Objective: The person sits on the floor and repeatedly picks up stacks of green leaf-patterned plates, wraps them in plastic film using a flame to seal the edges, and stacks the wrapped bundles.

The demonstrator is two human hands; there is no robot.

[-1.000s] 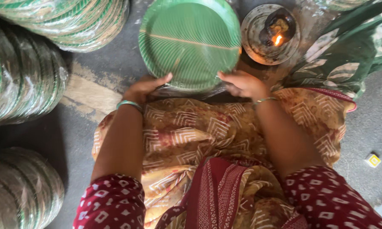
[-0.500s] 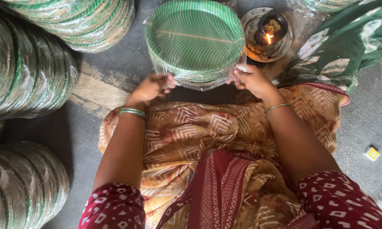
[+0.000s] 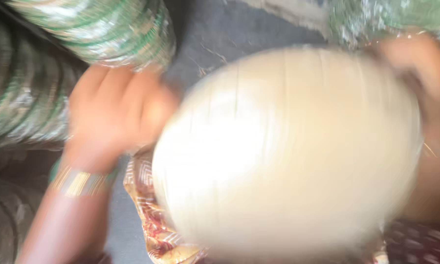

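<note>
**Pale round plate held up between two hands, badly blurred**

A large round plate (image 3: 288, 151) fills the middle of the view, its pale cream side turned toward the camera, with faint straight lines running across it. It is blurred throughout, so its edge reads only as a soft oval, and whether it is one plate or a stack cannot be told.

The left hand (image 3: 115, 115) sits at the plate's left edge, its fingers (image 3: 95, 85) pointing up and away, close together and slightly curled. The thumb side meets the rim, but the blur hides whether the fingers grip the plate or only press against it. A band of green and gold bangles (image 3: 78, 181) circles the wrist just below those fingers.

The right hand (image 3: 418, 61) is at the plate's upper right edge, seen only as a smeared shape. It touches or overlaps the rim; how its fingers stand, spread or closed, cannot be told.

Beyond the left fingertips, just above them, lies a stack of green plates (image 3: 107, 29) wrapped in shiny clear film. Another wrapped stack (image 3: 19, 93) stands just to the left of those fingers, and a third, darker one (image 3: 7, 220) lies below the bangles at the lower left. Past the right fingers, at the top right corner, some green material (image 3: 376, 17) shows. Under the plate, between the two wrists, patterned brown and red cloth (image 3: 149, 210) covers the lap. A grey floor (image 3: 215, 34) shows between the left fingers and the plate's top edge.
</note>
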